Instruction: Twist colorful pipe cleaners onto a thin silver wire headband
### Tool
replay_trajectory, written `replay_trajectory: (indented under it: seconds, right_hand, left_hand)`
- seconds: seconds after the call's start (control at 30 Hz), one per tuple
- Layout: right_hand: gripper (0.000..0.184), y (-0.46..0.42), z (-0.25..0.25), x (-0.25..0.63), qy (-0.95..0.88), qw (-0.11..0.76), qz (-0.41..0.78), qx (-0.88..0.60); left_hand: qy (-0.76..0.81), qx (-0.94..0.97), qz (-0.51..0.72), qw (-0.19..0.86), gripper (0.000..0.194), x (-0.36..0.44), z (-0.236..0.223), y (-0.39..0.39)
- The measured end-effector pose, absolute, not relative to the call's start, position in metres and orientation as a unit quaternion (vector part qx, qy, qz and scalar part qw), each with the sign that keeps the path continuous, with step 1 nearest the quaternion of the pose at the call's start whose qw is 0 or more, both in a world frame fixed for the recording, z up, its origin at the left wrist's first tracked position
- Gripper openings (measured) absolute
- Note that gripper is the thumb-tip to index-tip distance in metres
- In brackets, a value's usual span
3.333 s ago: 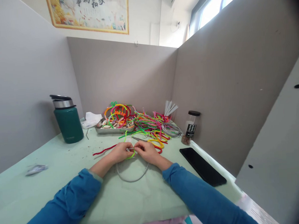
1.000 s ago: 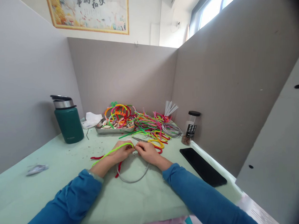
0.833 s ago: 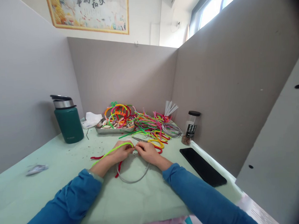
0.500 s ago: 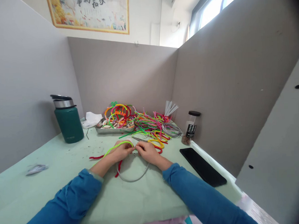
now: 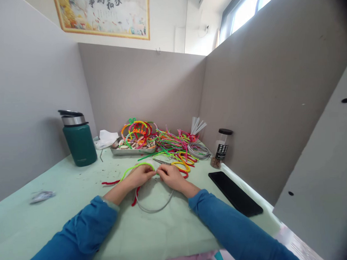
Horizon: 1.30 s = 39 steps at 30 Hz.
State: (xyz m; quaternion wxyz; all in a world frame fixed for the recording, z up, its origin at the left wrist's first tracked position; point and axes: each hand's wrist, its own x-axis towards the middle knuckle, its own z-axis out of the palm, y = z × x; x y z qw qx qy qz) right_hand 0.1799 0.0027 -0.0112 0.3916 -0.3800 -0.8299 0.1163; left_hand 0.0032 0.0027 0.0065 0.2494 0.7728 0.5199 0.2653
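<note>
My left hand [image 5: 141, 175] is closed in a pinch around a lime-green pipe cleaner [image 5: 128, 170], whose long end arches back over the hand. Fingertip to fingertip with it, my right hand [image 5: 171, 176] is also pinched shut, at the same spot on a grey wire hoop [image 5: 155, 211]. The hoop hangs below both hands in a curve. Fingers hide the exact point where wire and pipe cleaner meet. A red pipe cleaner [image 5: 110, 183] lies partly under my left hand and wrist. Just beyond my right hand are scissors [image 5: 163, 162] with pointed metal blades.
A metal tray [image 5: 133, 151] at the back holds colourful hoops and small pieces. Beside it are piled pipe cleaners [image 5: 174, 142] and coiled grey wire [image 5: 201, 151]. A green bottle [image 5: 80, 145] stands left; a jar [image 5: 221, 149] and black phone [image 5: 235, 193] are right.
Both hands stay almost in place, still pinching. The red pipe cleaner's ends and the lower curve of the wire hoop have shifted very slightly.
</note>
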Motion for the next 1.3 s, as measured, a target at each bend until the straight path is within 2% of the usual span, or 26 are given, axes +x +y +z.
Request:
replay_trajectory:
  seconds: [0.67,0.97,1.3]
  right_hand:
    - [0.021,0.0029,-0.0107,0.1803,-0.833,0.394,0.12,-0.369]
    - [0.019,-0.0002,-0.0096,0.1803,-0.829,0.391,0.145,-0.373]
    - [0.021,0.0008,-0.0126,0.1799,-0.833,0.379,0.128,-0.382]
  left_hand:
    - [0.498,0.779,0.297,0.238,0.036,0.0055,0.0128,0.0011]
    - [0.511,0.738,0.327,0.294,0.027,0.004,0.0127,0.0041]
    - [0.518,0.694,0.337,0.37,0.031,0.0047,0.0117,0.0013]
